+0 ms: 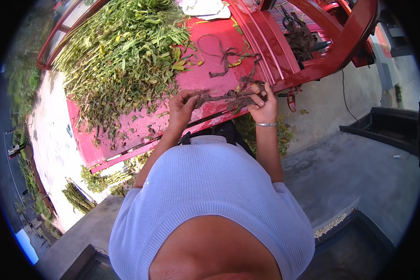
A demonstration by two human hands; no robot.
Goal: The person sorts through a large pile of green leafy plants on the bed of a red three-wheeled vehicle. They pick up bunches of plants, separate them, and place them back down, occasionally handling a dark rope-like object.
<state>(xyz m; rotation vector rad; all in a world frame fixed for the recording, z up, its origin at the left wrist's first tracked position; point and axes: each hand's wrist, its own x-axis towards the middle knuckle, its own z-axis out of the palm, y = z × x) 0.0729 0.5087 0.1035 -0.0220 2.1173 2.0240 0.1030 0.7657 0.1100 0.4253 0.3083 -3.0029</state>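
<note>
Between my two hands stretches a strip of frayed dark brown cloth (224,96), over the near edge of a red truck bed (210,37). My left hand (182,108) pinches its left end between thumb and fingers. At the other end my right hand (264,106), with a silver bangle at the wrist, has its fingers curled round the cloth. Another thin brown strip (225,58) lies loose and looped on the red metal just beyond. To the left of it spreads a large heap of cut leafy stalks (126,51), green with some yellowing leaves.
A white cloth (205,8) lies at the far edge of the bed. Right of it, behind red metal bars (308,70), sits a dark brown bundle of cloth (301,42). More stalks (102,177) lie on the ground at left. A black trough (383,128) stands at right.
</note>
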